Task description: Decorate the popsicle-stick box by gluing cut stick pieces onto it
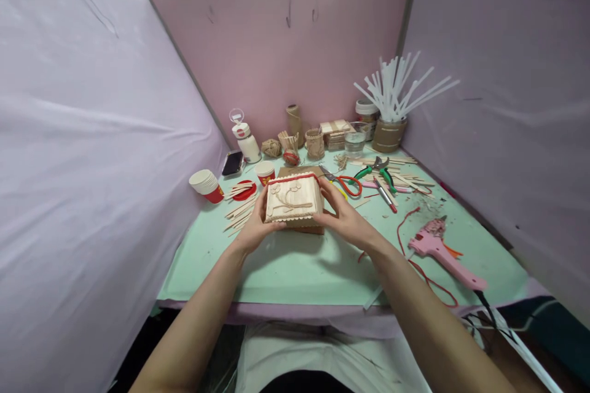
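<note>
A small wooden box (295, 198) made of craft sticks is held between both hands above the middle of the table. Its near face carries a twine flower pattern, red cord runs along its top edge, and the edges look scalloped. My left hand (255, 224) grips its left side, and my right hand (343, 214) grips its right side, fingers wrapped around the corners. Beneath and behind the box lies a brown cardboard piece (302, 170), partly hidden. Scissors with orange handles (349, 185) lie just beyond my right hand.
A pink glue gun (449, 258) and loose red cord (426, 279) lie at right. Green-handled cutters (378, 171) and scattered sticks are behind. Paper cups (206, 185) stand at left. Along the back are a white bottle (247, 144), twine, a water cup (354, 144) and glue sticks (394, 89).
</note>
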Motion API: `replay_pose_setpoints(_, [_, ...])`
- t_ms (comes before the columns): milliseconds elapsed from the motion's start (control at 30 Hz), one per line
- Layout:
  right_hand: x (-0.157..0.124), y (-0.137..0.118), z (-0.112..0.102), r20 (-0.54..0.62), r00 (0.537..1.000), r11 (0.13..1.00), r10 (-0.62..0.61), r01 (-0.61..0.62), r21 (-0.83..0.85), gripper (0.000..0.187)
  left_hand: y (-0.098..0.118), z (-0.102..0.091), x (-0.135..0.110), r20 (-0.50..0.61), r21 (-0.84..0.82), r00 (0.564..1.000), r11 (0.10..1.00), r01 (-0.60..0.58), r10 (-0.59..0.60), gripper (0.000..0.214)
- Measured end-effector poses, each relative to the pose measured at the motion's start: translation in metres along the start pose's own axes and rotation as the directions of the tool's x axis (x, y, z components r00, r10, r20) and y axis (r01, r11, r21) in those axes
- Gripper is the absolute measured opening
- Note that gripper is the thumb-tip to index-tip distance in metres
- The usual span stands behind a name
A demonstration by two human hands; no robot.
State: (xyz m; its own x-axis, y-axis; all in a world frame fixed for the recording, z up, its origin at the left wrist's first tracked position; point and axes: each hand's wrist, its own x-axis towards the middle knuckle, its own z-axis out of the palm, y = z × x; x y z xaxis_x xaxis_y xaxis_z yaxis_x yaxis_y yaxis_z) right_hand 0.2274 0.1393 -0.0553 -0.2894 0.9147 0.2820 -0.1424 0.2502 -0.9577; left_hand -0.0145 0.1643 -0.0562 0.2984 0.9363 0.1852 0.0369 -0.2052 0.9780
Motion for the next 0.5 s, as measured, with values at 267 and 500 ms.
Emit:
replay_pose_setpoints(267, [0.011,0.017,-0.006,-0.039,0.996,0.997,0.080,-0.081,-0.020,0.075,0.011,0.007,-0.001,0.115,0.089,0.988,0.992,0.091,-0.101,0.118])
replay_pose_setpoints(500, [0.018,0.022,-0.008,-0.017,0.997,0.993,0.073,-0.074,-0.094,0.068,0.003,0.007,0.009,0.095,0.121,0.993,0.991,0.054,-0.066,0.111])
